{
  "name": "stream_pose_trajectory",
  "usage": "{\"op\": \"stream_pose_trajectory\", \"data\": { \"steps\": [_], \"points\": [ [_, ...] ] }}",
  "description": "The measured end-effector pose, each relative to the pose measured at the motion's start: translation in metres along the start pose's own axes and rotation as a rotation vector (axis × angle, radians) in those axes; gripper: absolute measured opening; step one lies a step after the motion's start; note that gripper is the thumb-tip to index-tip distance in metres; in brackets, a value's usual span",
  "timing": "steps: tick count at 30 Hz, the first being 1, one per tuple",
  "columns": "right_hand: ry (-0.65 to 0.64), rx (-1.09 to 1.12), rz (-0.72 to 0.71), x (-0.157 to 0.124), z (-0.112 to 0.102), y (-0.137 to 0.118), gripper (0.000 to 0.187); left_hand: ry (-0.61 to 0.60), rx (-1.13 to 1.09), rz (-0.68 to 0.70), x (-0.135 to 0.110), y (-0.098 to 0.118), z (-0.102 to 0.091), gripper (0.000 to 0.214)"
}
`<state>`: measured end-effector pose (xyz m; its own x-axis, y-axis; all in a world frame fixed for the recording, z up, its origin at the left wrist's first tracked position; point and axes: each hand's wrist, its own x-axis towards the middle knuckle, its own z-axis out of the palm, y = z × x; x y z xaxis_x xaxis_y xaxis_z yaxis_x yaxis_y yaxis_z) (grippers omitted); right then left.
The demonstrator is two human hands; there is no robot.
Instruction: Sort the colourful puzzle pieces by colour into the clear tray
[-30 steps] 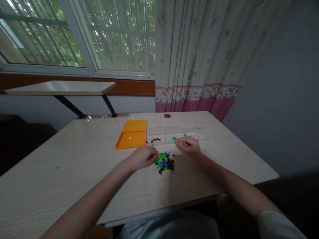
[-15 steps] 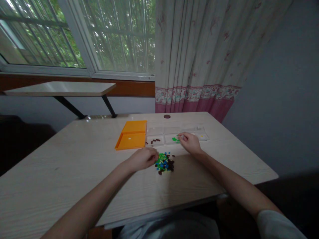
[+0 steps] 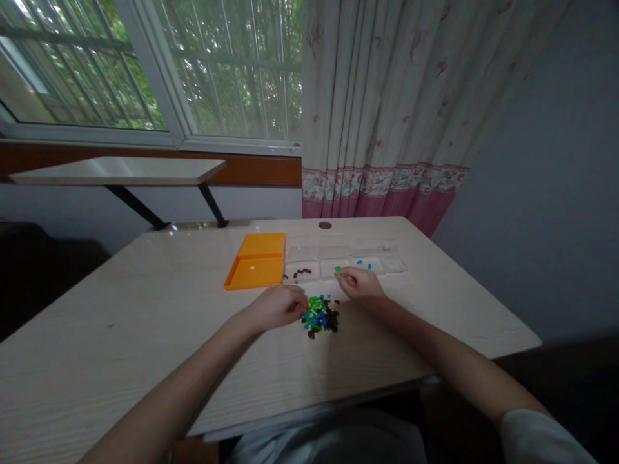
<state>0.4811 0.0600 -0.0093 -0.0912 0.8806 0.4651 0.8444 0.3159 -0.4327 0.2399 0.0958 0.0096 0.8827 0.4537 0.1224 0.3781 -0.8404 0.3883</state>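
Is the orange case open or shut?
Open: the orange case lies unfolded on the table, one half behind the other, and a small white piece shows in the nearer half.

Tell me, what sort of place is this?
Probably a room in a home, though I can't be sure: a flowered curtain hangs beside a barred window, and a pale desk has a raised shelf at its far left.

Left hand [image 3: 283, 307]: partly curled from view, left of brick pile [image 3: 320, 317].
Right hand [image 3: 360, 283]: too small to tell whether gripping, beyond brick pile.
Green pieces [image 3: 337, 268]: too small to count.
Curtain [image 3: 382, 96]: cut off above.
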Motion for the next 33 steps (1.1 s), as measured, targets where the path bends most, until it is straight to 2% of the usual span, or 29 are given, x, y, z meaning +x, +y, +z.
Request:
{"op": "stream_pose_trajectory", "data": {
  "steps": [7, 14, 24, 29, 33],
  "points": [
    [-0.068, 0.004, -0.064, -0.006, 0.004, -0.009, 0.017, 0.008, -0.003, -0.022, 0.000, 0.001, 0.002, 0.015],
    [-0.160, 0.010, -0.213, -0.010, 0.006, -0.013, 0.017, 0.031, 0.045, -0.039, 0.002, 0.010, -0.004, 0.015],
    [-0.145, -0.012, -0.265, -0.012, 0.009, -0.010, 0.018, 0.011, -0.006, -0.030, 0.004, 0.012, 0.003, 0.015],
    [-0.154, 0.001, -0.298, -0.012, 0.009, -0.010, 0.019, 0.087, -0.068, -0.057, 0.005, 0.012, 0.005, 0.014],
    [-0.144, 0.015, -0.325, -0.014, 0.010, -0.014, 0.020, 0.171, -0.263, -0.108, 0.008, 0.008, 0.011, 0.016]
  ]
}}
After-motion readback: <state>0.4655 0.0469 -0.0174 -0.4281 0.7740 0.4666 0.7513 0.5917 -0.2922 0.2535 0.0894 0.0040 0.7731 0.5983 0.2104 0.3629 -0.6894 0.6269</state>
